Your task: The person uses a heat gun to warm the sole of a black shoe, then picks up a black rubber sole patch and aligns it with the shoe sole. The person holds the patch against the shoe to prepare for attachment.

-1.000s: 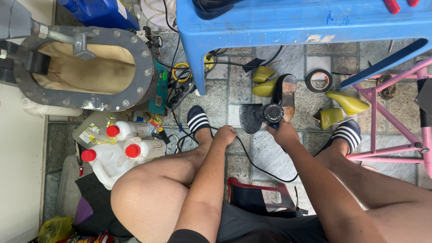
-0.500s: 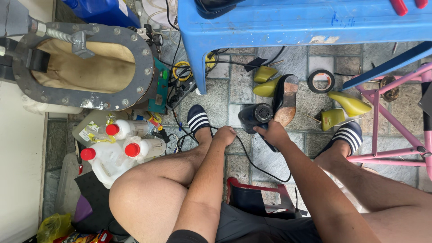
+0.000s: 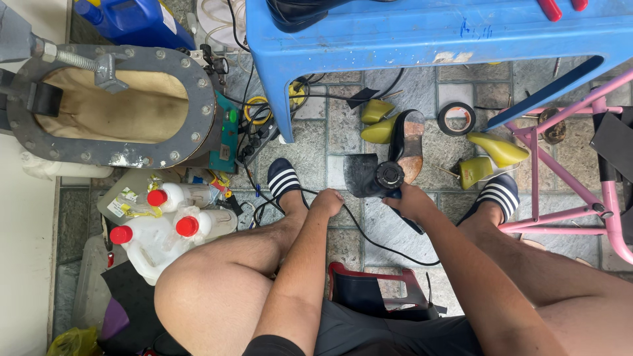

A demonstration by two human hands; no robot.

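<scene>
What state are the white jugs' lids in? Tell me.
Shut: the white jugs all carry red caps on their necks, standing upright.

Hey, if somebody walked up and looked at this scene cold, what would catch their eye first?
Probably the right hand at centre, gripping a black corded tool just above the tiled floor, beside a black shoe lying sole-up. The left hand rests closed near the left ankle, by the tool's cable. Next come the bright blue plastic table along the top and the big grey bolted metal ring at upper left.
</scene>
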